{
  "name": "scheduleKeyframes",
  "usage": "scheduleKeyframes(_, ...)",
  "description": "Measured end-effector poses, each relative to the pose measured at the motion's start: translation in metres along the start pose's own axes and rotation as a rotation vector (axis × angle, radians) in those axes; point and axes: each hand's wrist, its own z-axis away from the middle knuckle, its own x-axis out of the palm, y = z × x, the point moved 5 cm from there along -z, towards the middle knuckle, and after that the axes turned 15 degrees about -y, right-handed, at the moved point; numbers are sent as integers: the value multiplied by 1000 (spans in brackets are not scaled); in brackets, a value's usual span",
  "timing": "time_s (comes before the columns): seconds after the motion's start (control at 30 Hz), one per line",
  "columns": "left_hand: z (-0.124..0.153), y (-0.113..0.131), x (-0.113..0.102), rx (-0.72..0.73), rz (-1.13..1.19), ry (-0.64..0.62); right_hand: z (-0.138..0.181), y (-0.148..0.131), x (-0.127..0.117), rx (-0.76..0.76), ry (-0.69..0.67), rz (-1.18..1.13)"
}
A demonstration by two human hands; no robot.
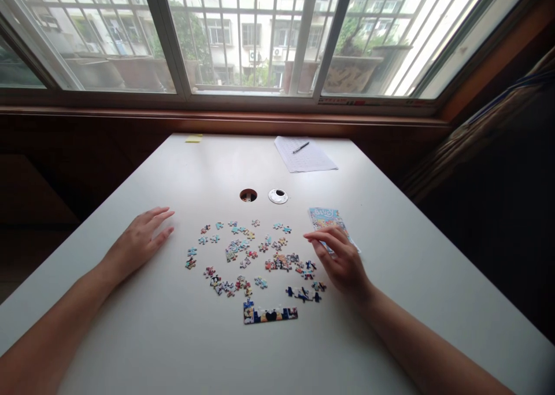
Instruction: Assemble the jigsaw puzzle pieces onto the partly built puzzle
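My left hand rests on the white table, left of the puzzle pieces, its fingers stretched out and holding nothing. Over the right side of the pieces hovers my right hand, fingers extended, thumb just below the index finger; no piece shows between them. An assembled strip of jigsaw pieces lies nearest me, with a dark joined group to its upper right. Other joined clusters include a reddish one, a pale one and a lower-left one. Loose pieces lie around them.
Partly behind my right hand is a colourful picture card. A pen lies on paper sheets near the back edge. A round table hole sits beside a silver ring cover. Yellow paper lies far left, below a barred window.
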Motion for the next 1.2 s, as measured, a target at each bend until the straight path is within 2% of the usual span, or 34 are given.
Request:
scheduleKeyframes(0.17, 1, -8, 21, -6, -57, -91, -3, 2, -1, 26, 17, -10)
scheduleKeyframes(0.33, 0, -9, 24, -18, -86, -133, -5, 6, -1, 68, 12, -25)
scheduleKeyframes(0.53, 1, -5, 23, 7, -88, -126, -3, 10, -1, 90, 26, -11)
scheduleKeyframes(0.67, 1, 6, 21, 80, -66, -125, -3, 12, -1, 99, 27, -10)
scheduleKeyframes(0.97, -4, 50, 22, 268, -51, -185, -5, 8, 1, 81, 5, 4)
scheduleKeyframes(1.2, -5, 55, 20, 320, -47, -175, -5, 10, 4, 72, -22, 8)
